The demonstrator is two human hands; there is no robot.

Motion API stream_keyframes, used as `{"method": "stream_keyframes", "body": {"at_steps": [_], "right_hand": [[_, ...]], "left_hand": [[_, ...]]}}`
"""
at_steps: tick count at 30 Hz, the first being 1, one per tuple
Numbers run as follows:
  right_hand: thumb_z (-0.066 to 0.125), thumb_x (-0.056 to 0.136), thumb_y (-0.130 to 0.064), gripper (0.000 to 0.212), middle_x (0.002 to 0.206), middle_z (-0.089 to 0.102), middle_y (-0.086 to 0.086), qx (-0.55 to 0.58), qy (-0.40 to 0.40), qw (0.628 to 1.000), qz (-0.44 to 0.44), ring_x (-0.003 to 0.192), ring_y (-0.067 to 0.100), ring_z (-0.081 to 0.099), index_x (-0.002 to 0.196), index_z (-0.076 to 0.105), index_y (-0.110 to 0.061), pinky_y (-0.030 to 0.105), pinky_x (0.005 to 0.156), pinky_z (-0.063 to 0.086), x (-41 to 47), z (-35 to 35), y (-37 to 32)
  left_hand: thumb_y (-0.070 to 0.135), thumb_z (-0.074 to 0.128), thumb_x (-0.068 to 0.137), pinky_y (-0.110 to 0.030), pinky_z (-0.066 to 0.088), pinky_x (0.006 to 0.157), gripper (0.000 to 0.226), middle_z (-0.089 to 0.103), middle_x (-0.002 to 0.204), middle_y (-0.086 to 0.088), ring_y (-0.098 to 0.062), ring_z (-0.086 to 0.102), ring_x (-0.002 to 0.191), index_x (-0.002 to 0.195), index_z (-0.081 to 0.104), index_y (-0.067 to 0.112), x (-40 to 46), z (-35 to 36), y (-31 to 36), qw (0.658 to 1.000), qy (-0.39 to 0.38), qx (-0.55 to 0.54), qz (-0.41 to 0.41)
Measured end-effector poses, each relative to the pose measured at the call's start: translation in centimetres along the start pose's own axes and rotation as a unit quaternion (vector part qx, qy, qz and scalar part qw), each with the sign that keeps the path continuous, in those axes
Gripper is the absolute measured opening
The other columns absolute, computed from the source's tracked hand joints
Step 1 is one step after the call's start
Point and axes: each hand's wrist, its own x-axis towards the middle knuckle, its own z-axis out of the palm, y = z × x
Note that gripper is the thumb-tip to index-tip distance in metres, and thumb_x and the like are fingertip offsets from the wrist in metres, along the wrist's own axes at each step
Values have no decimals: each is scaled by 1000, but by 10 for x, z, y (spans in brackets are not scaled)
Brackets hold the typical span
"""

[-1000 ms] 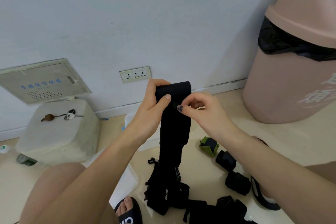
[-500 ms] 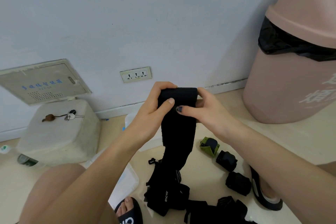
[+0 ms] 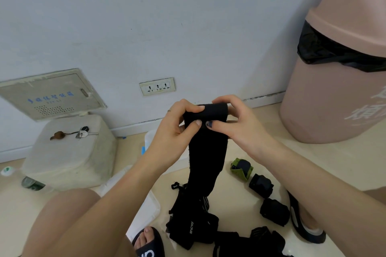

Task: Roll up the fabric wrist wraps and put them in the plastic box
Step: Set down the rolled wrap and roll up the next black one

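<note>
Black wrist wrap [image 3: 205, 144] rolled at its top end.
Left hand [image 3: 177, 129] and right hand [image 3: 234, 123] pinched the roll; its tail hung to the beige floor [image 3: 313, 158] by the white wall [image 3: 188, 16].

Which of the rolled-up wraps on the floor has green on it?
The rolled fabric wrap with the olive-green edge, farthest from the person in that row. The two rolled wraps nearer the person are all black.

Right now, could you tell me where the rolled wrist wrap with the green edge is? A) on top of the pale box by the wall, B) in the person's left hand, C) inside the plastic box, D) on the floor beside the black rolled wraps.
D: the green-edged rolled wrap lies on the floor, in line with two black rolled wraps, while both hands grip the long black wrap.
</note>
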Motion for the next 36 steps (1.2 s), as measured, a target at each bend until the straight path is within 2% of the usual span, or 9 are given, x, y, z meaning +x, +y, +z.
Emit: {"method": "stream_keyframes", "body": {"at_steps": [5,8,11,14,16,20,25,32,36], "right_hand": [[78,88,-12,37,115,68,4,-4,-16,1000,-3,101,28,72,115,63,-32,43,88,62,1,0,-2],[77,92,-27,25,111,70,3,58,-40,997,36,103,22,71,115,68,-29,39,89,60,2,0,-7],[66,100,-31,18,96,66,6,106,-34,991,68,88,21,68,112,70,-19,38,82,57,2,2,-11],[66,100,-25,14,93,65,8,120,-27,990,71,84,21,67,109,69,-15,40,81,56,1,2,-11],[68,98,-18,13,97,65,13,131,-28,988,75,84,23,68,110,68,-13,41,80,55,0,-1,-11],[70,95,-11,18,105,67,17,139,-25,987,76,86,23,71,112,67,-12,43,85,61,1,-4,-12],[73,91,-6,20,114,69,22,130,-15,989,67,91,27,71,108,69,-15,50,93,59,2,-4,-11],[74,87,1,27,112,68,15,121,-27,992,32,109,43,67,103,70,-20,57,99,55,0,-3,-9],[77,85,0,33,116,69,9,80,-31,996,12,108,36,69,109,67,-20,48,99,57,2,-3,-8]], "left_hand": [[11,58,93,-37,57,86,44,55,116,2,-27,57,117,103,63,53,2,-1,2,997,16,66,46],[5,59,94,-44,57,84,38,55,115,1,-22,58,110,107,65,41,2,-2,4,991,24,109,70],[1,59,94,-47,54,82,28,55,115,-4,-18,57,105,110,66,23,2,-2,4,985,23,147,84],[9,56,96,-46,56,85,32,56,118,2,-20,58,112,113,62,35,1,-1,5,986,11,155,63],[11,55,100,-38,58,87,37,57,119,8,-20,61,111,114,54,46,0,-1,8,990,-5,136,19],[12,54,105,-21,57,80,40,59,120,13,-13,72,89,131,43,40,0,1,10,994,-9,94,-63],[6,54,103,-24,55,88,42,59,122,4,0,67,92,135,46,33,1,1,10,994,-23,43,-98],[31,54,87,-40,48,95,36,61,120,-6,-20,62,105,123,52,26,7,2,11,973,-30,-149,-173],[21,51,86,-39,48,84,27,63,110,-8,-20,63,93,111,55,27,8,2,11,972,-13,-171,-159]]}}
